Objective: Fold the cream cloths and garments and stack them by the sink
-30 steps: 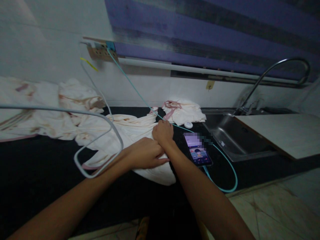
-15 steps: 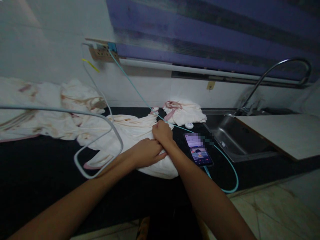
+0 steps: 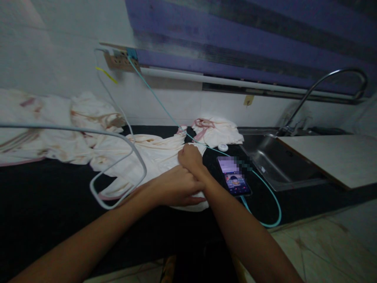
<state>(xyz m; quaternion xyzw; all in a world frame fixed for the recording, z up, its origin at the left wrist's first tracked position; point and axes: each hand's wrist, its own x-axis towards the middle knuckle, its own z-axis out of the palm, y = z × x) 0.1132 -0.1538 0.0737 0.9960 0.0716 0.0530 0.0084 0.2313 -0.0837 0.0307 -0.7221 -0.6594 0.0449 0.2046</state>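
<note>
A cream cloth with pink trim (image 3: 153, 157) lies spread on the black counter (image 3: 44, 196). My left hand (image 3: 173, 190) rests flat on its near part, fingers together, pressing it down. Just behind it, my right hand (image 3: 191, 159) is closed on a fold of the same cloth near its far right corner. The two hands touch each other. A teal cable (image 3: 153, 94) runs from the wall socket (image 3: 119, 61) past my right hand.
A phone (image 3: 234, 177) with a lit screen lies right of my hands on the teal cable. A folded cream cloth (image 3: 216, 131) sits behind, more cloth (image 3: 53, 129) at the left. A sink (image 3: 273, 161) with a tap (image 3: 324, 84) and a white board (image 3: 332, 157) is at right.
The near edge of the cloth has been drawn back from the counter's front. My left hand slid right and toward me over it; my right hand shifted slightly nearer.
</note>
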